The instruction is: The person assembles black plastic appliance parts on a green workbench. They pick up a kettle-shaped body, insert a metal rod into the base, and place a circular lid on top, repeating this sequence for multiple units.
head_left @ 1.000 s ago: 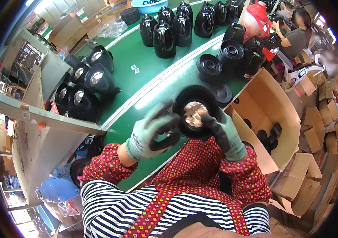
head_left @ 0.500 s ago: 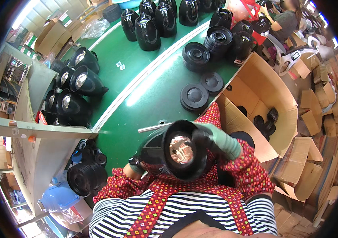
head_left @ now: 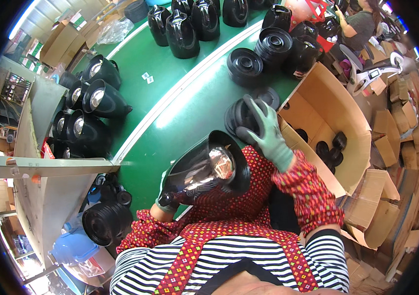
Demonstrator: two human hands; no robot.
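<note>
A shiny black jug body (head_left: pixel 190 169) lies tilted over my lap, its wide open end facing right and showing a silvery inside. My left hand (head_left: pixel 164 199), in a pale green glove, is closed on its narrow end; the jug hides most of the fingers. My right hand (head_left: pixel 269 135), in a green glove with dark fingertips, grips a black round disc (head_left: pixel 243 117) at the small stack on the green table. Behind that hand a second flat black disc (head_left: pixel 268 96) is partly covered.
Taller stacks of black discs (head_left: pixel 245 64) stand farther back, near several upright black jugs (head_left: pixel 182 34). More jug bodies (head_left: pixel 96 98) lie at left. An open cardboard box (head_left: pixel 339 103) with black parts adjoins the table on the right. A person (head_left: pixel 362 24) works at far right.
My right hand has left the jug's rim and moved up and forward to the disc stack, where it now grips a disc. The jug has tilted and shifted slightly in my left hand.
</note>
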